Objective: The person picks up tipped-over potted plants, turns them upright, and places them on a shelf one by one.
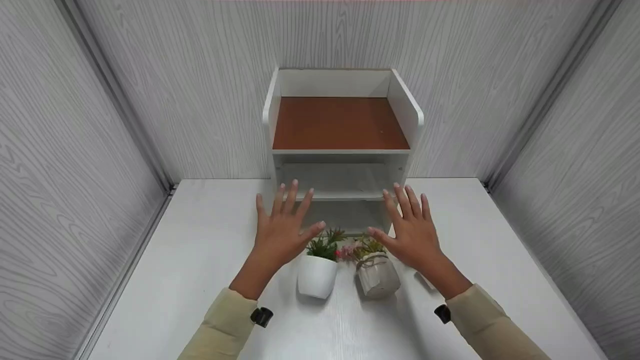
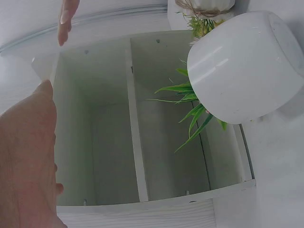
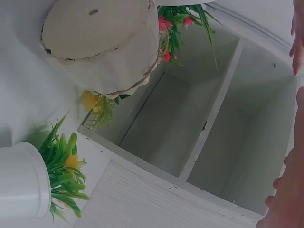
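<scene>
With left hand (image 1: 281, 234) and right hand (image 1: 413, 236) spread, expect light, stiff, perhaps slippery handling from the white pot (image 1: 317, 277) on the desk (image 1: 210, 250) before the shelf unit (image 1: 340, 125), best held round its middle

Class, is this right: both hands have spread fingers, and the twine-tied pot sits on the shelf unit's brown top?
No: the head view shows the twine-tied pot on the table, in front of the shelf unit. The left hand and right hand have spread fingers.
</scene>
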Available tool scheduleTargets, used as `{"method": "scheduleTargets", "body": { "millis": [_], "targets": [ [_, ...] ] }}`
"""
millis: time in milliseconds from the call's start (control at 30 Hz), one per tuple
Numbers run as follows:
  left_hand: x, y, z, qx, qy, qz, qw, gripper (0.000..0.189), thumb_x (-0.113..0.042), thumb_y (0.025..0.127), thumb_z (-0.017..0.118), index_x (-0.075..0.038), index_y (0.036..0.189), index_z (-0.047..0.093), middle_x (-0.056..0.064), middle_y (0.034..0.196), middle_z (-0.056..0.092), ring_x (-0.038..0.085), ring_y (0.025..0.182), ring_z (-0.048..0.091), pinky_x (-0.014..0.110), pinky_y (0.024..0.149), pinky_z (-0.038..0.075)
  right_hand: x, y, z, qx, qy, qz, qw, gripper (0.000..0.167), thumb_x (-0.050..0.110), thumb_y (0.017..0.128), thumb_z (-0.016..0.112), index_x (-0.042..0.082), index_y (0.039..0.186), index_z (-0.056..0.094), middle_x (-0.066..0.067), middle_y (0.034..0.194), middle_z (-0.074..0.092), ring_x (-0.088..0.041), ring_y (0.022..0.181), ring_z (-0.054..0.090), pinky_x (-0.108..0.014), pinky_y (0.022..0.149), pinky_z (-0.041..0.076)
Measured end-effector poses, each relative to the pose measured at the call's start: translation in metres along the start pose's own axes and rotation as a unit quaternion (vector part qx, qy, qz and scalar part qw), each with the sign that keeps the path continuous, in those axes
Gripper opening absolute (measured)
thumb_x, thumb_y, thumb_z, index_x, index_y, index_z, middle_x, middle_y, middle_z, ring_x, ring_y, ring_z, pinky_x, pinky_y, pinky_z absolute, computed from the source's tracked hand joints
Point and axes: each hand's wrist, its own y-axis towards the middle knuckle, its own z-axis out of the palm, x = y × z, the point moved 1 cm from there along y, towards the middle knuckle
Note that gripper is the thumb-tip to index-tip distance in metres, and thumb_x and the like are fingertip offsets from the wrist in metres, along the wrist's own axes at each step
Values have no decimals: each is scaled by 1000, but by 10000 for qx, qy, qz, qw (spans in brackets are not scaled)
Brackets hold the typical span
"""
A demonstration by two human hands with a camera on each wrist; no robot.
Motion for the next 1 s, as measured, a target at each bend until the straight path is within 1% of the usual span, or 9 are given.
{"method": "scheduleTargets", "body": {
  "millis": [133,233,367,467,567,633,767,933,1000],
  "targets": [
    [0,1,-2,-198,-125,-20,9997,82,-77,97,27,-32,163,10,6,171,3,30,157,3,68,119,-3,-3,-5,0,-45,130,78,9999,92,72,95,44,20,164,13,-10,170,8,-31,157,5,-55,124,0],
    [3,2,-3,-581,-288,-7,9979,80,-71,99,34,-27,164,14,8,170,11,31,156,11,65,121,7,-7,-11,1,-102,283,175,9994,90,70,96,47,19,163,15,-11,169,11,-32,156,8,-55,124,5],
    [8,7,-5,-1178,-583,-21,9913,77,-61,101,44,-19,162,22,12,166,24,32,151,25,58,121,20,-11,-19,6,-167,393,309,9986,90,68,95,50,16,163,19,-12,168,15,-33,155,12,-55,124,12],
    [12,12,-6,-1505,-973,-143,9837,75,-54,102,49,-15,161,26,13,163,30,33,148,31,55,120,27,-13,-25,9,-177,485,435,9977,91,68,95,52,16,162,20,-12,168,16,-34,154,14,-55,122,17],
    [16,19,-8,-1784,-1474,-286,9724,72,-49,102,51,-12,160,28,13,161,35,31,146,35,54,117,33,-15,-32,11,-204,605,558,9964,92,68,94,53,15,162,22,-12,167,17,-35,153,17,-56,120,25],
    [19,24,-10,-1973,-1815,-369,9627,69,-45,103,52,-11,159,30,12,160,36,30,145,37,53,115,36,-16,-37,11,-225,699,626,9953,92,69,94,53,15,162,22,-12,167,18,-35,153,19,-57,118,28],
    [22,34,-16,-2316,-2321,-530,9432,66,-41,104,51,-10,158,31,13,157,38,28,144,38,53,109,43,-20,-47,13,-281,922,759,9924,91,68,94,54,16,162,22,-13,166,21,-35,151,24,-59,112,35],
    [29,48,-23,-2567,-2781,-652,9233,65,-40,104,49,-9,158,30,14,157,36,28,144,36,53,111,41,-26,-60,16,-344,1093,929,9891,90,66,94,56,15,162,23,-13,165,24,-36,149,29,-61,102,43],
    [31,53,-25,-2611,-2936,-674,9171,65,-40,105,48,-8,158,30,13,157,36,27,144,36,52,114,39,-29,-66,18,-359,1157,1015,9874,90,65,94,57,14,161,24,-14,164,25,-37,148,30,-61,98,46]
  ]
}}
